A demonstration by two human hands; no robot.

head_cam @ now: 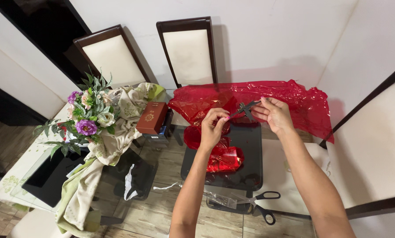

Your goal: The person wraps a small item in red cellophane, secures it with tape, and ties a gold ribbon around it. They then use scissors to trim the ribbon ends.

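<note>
Scene: While both our arms reach over the glass table [162, 211], we work a small dark bow-shaped piece [246, 108] above a red-wrapped package [219, 154].

Left hand: Our left hand [213, 128] sits at about 8 o'clock from the bow, thumb and forefinger pinched on a thin pink-red strand that runs up to it; the other fingers curl in.

Right hand: Our right hand [272, 114] is at 3 o'clock from the bow, fingertips pressed together on its right end, palm turned down.

Where the work lies: The package rests on a black tray [250, 145], directly at 6 o'clock below the bow. A loose sheet of red cellophane [294, 101] spreads behind, from 11 to 2 o'clock.

Step in hand: We judge this to be the fitting of the bow, held clear of the wrapping and not yet touching it.

Next move calls for: By our reading, a steady pinch on both ends and a lowering toward the package top, without letting the strand slip.

Also on the table: Black-handled scissors [261, 205] lie at 6 o'clock near the table's edge; a dark red box [152, 117] sits at 9 o'clock; an artificial flower bouquet [89, 117] and a crumpled cloth [109, 145] lie farther left. Chairs [188, 50] stand at 12 o'clock.
</note>
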